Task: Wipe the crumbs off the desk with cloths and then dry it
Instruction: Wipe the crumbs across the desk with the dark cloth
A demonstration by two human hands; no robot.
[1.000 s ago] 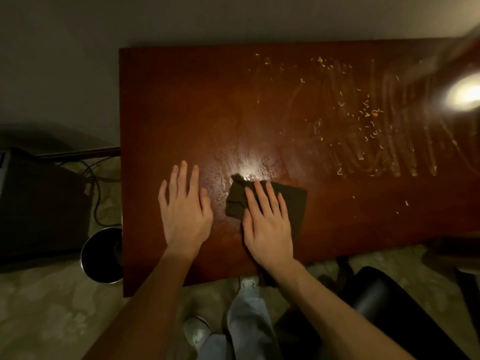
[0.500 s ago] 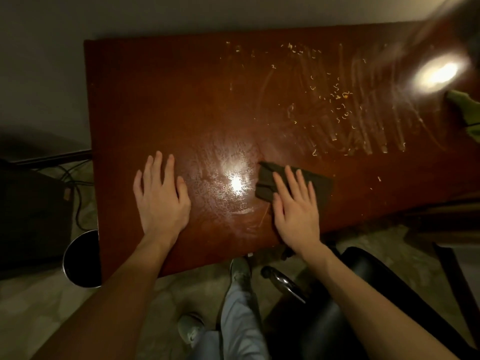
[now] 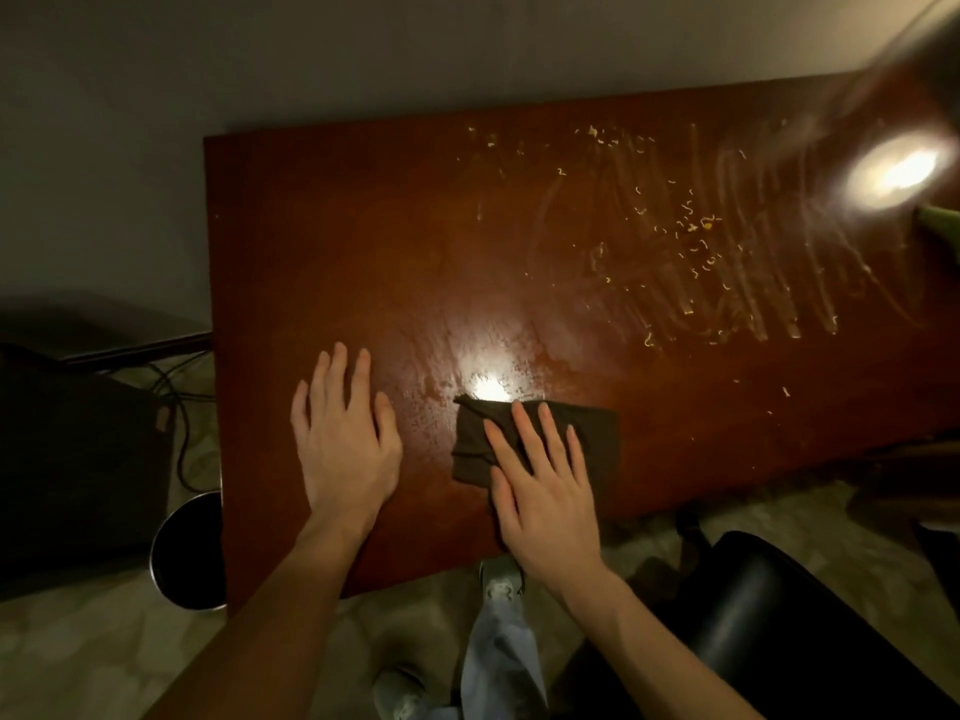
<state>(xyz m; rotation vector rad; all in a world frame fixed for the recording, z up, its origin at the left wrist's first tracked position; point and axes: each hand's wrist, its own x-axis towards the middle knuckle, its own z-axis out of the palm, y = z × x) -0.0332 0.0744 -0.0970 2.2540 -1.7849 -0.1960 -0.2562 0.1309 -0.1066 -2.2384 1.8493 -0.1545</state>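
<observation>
Dark cloth [image 3: 592, 433] lies flat on the tabletop [image 3: 337, 226] close to its near edge, pinned under the right hand [image 3: 545, 491], which is palm down with its fingers straight and slightly spread across the fabric. The left hand [image 3: 345, 444] rests flat on the bare wood just left of the cloth without touching it, fingers straight and close together. Around and just beyond the two hands the surface looks damp and carries a bright glare spot [image 3: 488, 389]. Farther off to the right, pale crumbs [image 3: 691, 226] are scattered among wet wipe streaks [image 3: 753, 293], well apart from the cloth. At the far right edge a bit of green cloth [image 3: 940, 223] shows beside a bright, blurred light [image 3: 893, 171]. On the floor to the left a round bin [image 3: 187, 553] stands against the tabletop's side, and a black chair [image 3: 779, 615] sits at the near right.
</observation>
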